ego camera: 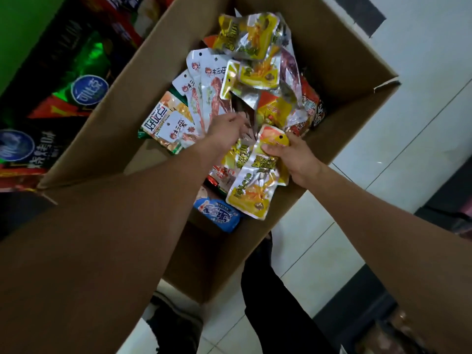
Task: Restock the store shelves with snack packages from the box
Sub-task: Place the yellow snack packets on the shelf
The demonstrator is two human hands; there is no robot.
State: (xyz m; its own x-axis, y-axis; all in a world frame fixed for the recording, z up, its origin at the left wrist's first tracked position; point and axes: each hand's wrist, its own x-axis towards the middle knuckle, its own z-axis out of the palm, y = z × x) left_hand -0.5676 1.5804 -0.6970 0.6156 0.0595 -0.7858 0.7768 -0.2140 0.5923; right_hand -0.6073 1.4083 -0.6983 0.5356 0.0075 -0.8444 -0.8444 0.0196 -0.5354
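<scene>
An open cardboard box sits on the floor, filled with several mixed snack packages. My right hand grips the top edge of a yellow snack pouch, which hangs over the box's near side. My left hand reaches down into the pile with its fingers curled among silver and white pouches; whether it holds one is hidden. More yellow pouches lie at the far end, and a blue package lies near the front wall.
Shelves with dark, green and red chip bags stand to the left of the box. White tiled floor stretches to the right. My dark trouser leg and a shoe are below the box.
</scene>
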